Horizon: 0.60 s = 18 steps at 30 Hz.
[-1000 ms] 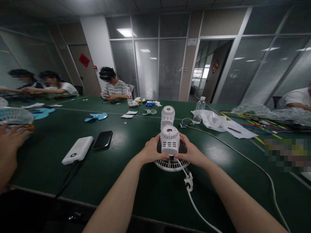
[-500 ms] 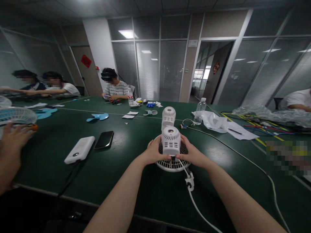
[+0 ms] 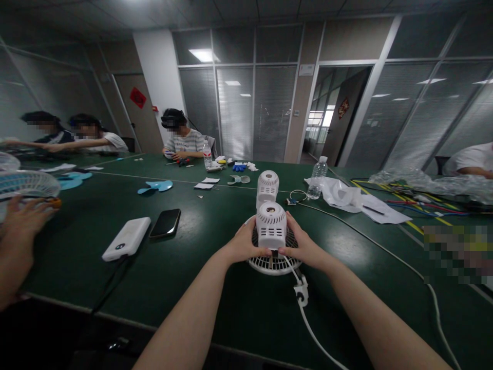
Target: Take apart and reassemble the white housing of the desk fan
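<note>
A white motor housing with vent slots stands on a round fan grille that lies flat on the green table. My left hand wraps the housing's left side, its thumb at the lower front edge. From the right, my right hand grips the same housing, the thumb close to the other one. Below the thumbs a white cord runs out to a small white clip-like part on the table. Just behind stands a second white housing of similar shape.
On the left lie a white power bank, a black phone and blue fan blades. Another person's hand holds a fan grille at far left. A water bottle, white plastic bag and long cable are right.
The view shifts very slightly. Both hands keep their hold on the motor housing, and nothing else has visibly moved.
</note>
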Each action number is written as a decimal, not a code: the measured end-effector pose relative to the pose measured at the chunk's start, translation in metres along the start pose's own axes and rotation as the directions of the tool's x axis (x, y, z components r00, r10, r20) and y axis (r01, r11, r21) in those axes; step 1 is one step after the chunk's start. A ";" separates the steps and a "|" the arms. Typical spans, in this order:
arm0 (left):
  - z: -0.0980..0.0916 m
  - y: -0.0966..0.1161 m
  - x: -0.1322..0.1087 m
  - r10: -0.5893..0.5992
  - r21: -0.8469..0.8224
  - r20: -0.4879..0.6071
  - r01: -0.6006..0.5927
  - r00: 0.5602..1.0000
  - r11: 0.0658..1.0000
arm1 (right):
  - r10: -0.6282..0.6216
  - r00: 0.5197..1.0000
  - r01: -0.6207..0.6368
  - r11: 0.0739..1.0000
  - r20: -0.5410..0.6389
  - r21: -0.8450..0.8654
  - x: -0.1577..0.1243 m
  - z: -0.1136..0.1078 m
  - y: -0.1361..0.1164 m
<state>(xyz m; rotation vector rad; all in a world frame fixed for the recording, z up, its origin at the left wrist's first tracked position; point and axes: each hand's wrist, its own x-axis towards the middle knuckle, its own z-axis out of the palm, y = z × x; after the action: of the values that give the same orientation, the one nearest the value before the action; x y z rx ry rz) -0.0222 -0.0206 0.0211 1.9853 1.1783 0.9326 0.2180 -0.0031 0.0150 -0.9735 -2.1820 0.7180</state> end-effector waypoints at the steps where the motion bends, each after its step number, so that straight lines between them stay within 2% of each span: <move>1: 0.000 0.000 0.000 0.008 0.001 -0.001 -0.008 1.000 1.000 | -0.003 1.000 0.003 0.999 -0.005 -0.035 0.000 0.001 0.001; 5: 0.000 0.001 0.000 0.029 0.030 -0.003 -0.029 1.000 0.999 | 0.050 0.998 -0.053 0.986 -0.026 -0.160 0.000 0.003 0.004; 8: 0.000 0.000 0.000 0.021 0.091 -0.015 -0.019 1.000 0.996 | 0.110 0.994 -0.114 0.976 -0.029 -0.183 0.000 0.001 0.002; 13: 0.000 -0.003 0.000 -0.009 0.226 -0.029 0.016 1.000 0.974 | 0.049 0.998 -0.049 0.999 0.049 -0.007 -0.001 -0.011 -0.006; 18: 0.001 -0.006 0.000 -0.022 0.263 -0.039 0.031 0.999 0.964 | 0.042 0.994 -0.055 0.990 0.097 0.129 -0.003 -0.017 -0.012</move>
<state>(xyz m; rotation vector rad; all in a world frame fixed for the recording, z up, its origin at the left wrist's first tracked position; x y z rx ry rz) -0.0241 -0.0186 0.0157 2.1608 1.4075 0.8360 0.2266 -0.0087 0.0331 -0.9450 -2.1670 0.9357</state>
